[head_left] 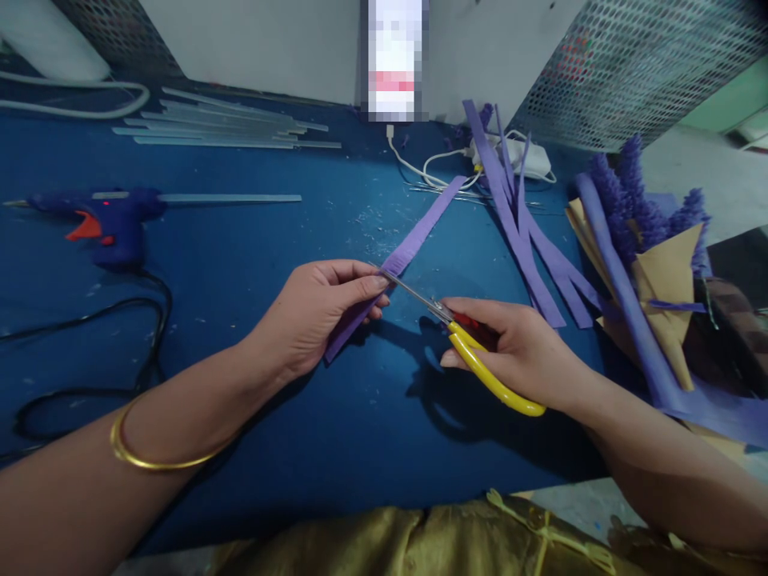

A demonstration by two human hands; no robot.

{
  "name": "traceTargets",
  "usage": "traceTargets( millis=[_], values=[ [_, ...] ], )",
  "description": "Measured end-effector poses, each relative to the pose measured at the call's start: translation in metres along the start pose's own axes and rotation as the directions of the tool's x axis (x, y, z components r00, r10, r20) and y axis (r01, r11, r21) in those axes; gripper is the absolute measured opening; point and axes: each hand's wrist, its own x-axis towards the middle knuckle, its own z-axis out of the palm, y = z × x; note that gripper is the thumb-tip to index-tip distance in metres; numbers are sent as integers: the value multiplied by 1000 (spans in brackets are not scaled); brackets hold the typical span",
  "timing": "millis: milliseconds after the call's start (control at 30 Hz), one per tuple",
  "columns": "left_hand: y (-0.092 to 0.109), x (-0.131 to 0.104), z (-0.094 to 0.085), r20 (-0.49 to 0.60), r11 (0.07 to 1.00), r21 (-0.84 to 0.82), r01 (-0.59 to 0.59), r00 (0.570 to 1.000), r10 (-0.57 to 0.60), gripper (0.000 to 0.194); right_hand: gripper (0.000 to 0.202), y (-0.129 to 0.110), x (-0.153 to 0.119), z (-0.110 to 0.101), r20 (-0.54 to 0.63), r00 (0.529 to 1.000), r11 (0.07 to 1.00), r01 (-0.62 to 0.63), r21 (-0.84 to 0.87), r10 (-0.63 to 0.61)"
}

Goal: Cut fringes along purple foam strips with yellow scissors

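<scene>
- Has a blue glue gun [125, 228] lying at far left on the blue table [300, 456], with pale glue sticks [234, 124] beyond.
- Pinches a purple strip [422, 228] between thumb and fingers of the left hand [315, 308], mid-table, slanting away to the right.
- Grips yellow-handled scissors [498, 384] in the right hand [531, 344], curled around the handles, with blades at the strip beside the left thumb.
- Shows loose purple strips [509, 216], then purple flowers [630, 188] in brown paper [669, 264].
</scene>
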Motion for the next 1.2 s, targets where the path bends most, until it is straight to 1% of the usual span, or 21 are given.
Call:
traceTargets(
  millis=[300, 467, 600, 667, 767, 967, 1100, 1200],
  values=[
    [0, 0, 1, 38, 1000, -25, 7, 999, -6, 13, 48, 3, -2, -1, 12, 1000, 999, -3, 53, 2],
    [0, 1, -1, 46, 1000, -28, -3, 999, 4, 7, 40, 1, -2, -1, 14, 1000, 995, -21, 98, 20],
    [0, 1, -2, 57, 999, -34, 3, 998, -1, 5, 26, -1, -1, -2, 65, 997, 983, -58, 174, 47],
    [0, 1, -1, 58, 999, -46, 15, 998, -12, 4, 24, -3, -1, -3, 86, 995, 973, -74, 217, 57],
    [1, 1, -1, 61, 999, -45, 13, 998, -10, 5, 24, -3, 0, -3, 85, 994, 966, -81, 245, 62],
    [-1, 1, -3, 57, 1000, 8, -4, 998, 3, 13, 35, 0, 1, 0, 42, 998, 981, -58, 185, 51],
    [-3, 1, -3, 34, 1000, 19, -18, 999, 17, 13, 41, 1, 2, 1, -25, 999, 997, -21, 69, 22],
    [-3, 2, -3, 20, 999, 25, -29, 999, 29, 13, 44, 0, 2, 1, -55, 998, 1000, 8, -16, -9]
  ],
)
